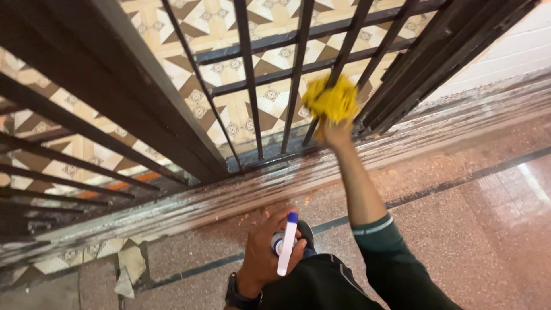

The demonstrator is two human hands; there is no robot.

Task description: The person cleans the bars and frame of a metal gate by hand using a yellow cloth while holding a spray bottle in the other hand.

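Observation:
My right hand [334, 133] is stretched forward and gripping a crumpled yellow cloth [332, 100], which presses against a dark metal bar of the gate [251, 80] near its lower part. My left hand [265, 252] is low and close to my body, wrapped around a white spray bottle with a blue tip [286, 248], held roughly upright. A dark watch sits on that wrist. My right sleeve is dark green with a pale stripe.
The black barred gate stands open, one leaf [74, 149] swung out at the left. A worn, dusty stone threshold [241, 198] runs across below it. Patterned tiles lie beyond the bars, speckled stone floor [482, 229] under me. Broken tile pieces [129, 270] lie at lower left.

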